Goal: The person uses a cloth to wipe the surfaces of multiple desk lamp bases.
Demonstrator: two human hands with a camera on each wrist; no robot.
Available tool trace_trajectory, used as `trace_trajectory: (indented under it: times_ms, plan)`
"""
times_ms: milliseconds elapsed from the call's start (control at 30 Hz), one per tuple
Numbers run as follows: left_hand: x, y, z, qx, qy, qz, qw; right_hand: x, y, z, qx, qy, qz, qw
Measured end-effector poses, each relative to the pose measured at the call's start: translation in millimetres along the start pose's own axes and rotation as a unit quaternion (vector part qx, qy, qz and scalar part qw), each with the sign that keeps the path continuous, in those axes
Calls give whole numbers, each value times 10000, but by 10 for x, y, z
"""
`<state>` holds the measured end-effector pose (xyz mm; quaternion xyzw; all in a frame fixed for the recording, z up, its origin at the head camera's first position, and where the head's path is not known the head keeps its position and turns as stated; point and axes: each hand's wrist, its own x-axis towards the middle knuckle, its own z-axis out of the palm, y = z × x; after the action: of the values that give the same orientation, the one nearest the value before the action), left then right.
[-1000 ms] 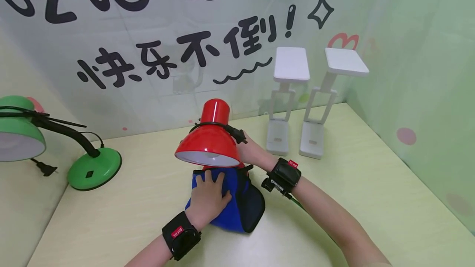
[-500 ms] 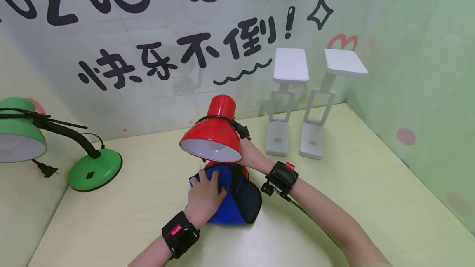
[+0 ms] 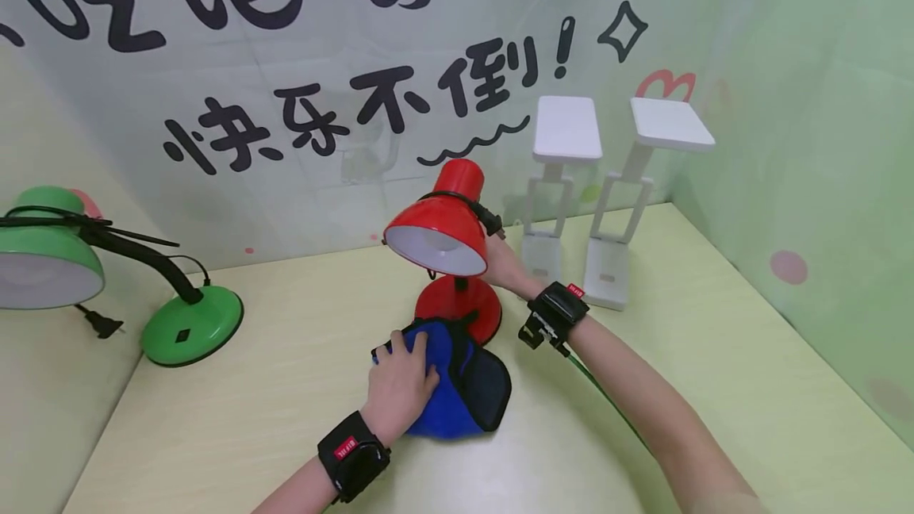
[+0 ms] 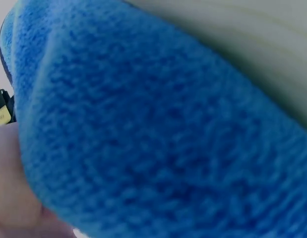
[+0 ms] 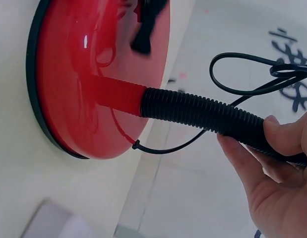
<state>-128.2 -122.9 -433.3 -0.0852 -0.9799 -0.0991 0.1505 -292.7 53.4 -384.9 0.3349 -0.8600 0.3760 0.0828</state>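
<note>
A red desk lamp [image 3: 437, 222] stands near the middle of the table, its bowl-shaped shade tipped toward me. My right hand [image 3: 505, 266] is partly hidden behind the shade. In the right wrist view, that hand's thumb and fingers grip the black ribbed neck [image 5: 185, 106] above the round red base [image 5: 74, 114]. Just in front of the base, my left hand [image 3: 400, 387] holds a fuzzy blue cloth [image 3: 446, 407] with black edging and a dark patch. The cloth overlaps the base's front edge in the head view. It fills most of the left wrist view.
A green desk lamp [image 3: 189, 327] stands at the left, its plug [image 3: 103, 325] hanging by the wall. Two white folding lamps [image 3: 567, 129] stand at the back right, close to my right wrist. The red lamp's thin black cord [image 5: 232, 91] loops beside its neck.
The red lamp has moved back and to the right with my right hand, so more of its base shows behind the cloth. My left hand stays on the cloth. The view has shifted slightly.
</note>
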Motion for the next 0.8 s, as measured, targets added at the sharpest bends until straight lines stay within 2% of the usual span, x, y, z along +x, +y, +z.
trace_trajectory:
  times_ms: [67, 200, 267, 367, 467, 600, 667, 733, 800]
  plan:
    - [-2, 6, 8, 46, -102, 16, 9999, 69, 109, -47, 90, 176, -44, 9998]
    - [-5, 18, 21, 138, -278, 12, 9995, 233, 329, -123, 652, 582, 2, 9962]
    - [-6, 21, 28, 204, -294, -5, 9994, 300, 419, -159, 996, 707, 169, 9924]
    - [0, 28, 42, 246, -300, -32, 9992, 359, 526, -215, 1167, 815, 484, 9886]
    - [6, 37, 57, 249, -293, -9, 9993, 389, 613, -262, 994, 885, 643, 9890]
    - [15, 37, 62, 232, -329, -27, 9992, 416, 700, -271, 553, 1076, 596, 9909]
    - [21, 20, 51, 215, -415, -91, 9989, 424, 696, -243, 641, 1152, 671, 9890]
    - [36, -18, 22, 131, -544, -178, 9983, 416, 662, -185, 647, 1292, 899, 9854]
    - [64, -86, -15, -67, -645, -317, 9974, 381, 578, -107, 545, 1554, 1336, 9773]
